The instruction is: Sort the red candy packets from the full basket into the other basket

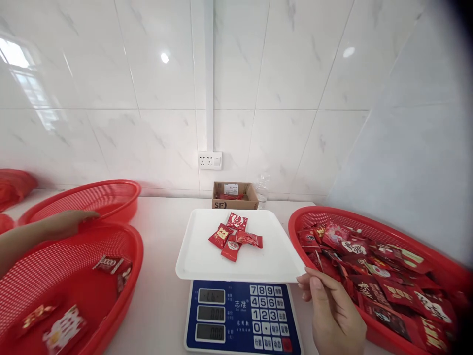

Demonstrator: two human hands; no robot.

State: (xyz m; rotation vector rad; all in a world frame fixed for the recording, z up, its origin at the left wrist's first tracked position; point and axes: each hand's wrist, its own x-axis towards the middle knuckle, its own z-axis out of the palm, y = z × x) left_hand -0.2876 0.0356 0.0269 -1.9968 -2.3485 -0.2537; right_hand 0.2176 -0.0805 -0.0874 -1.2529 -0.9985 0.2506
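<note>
A white tray point(199, 266) sits on a blue electronic scale point(242, 315) in front of me. Several small red candy packets point(236, 234) lie on the tray. My right hand point(334, 315) is at the tray's front right corner, fingers curled against its edge. My left hand point(68, 223) rests flat on the far rim of the red basket point(121, 236) at the left, which holds a few packets. Its fingers are stretched out and hold nothing.
A second red basket point(111, 197) lies behind the left one. A red basket point(306, 217) full of red packets stands at the right. A small cardboard box point(234, 196) sits by the tiled wall, under a socket point(210, 160).
</note>
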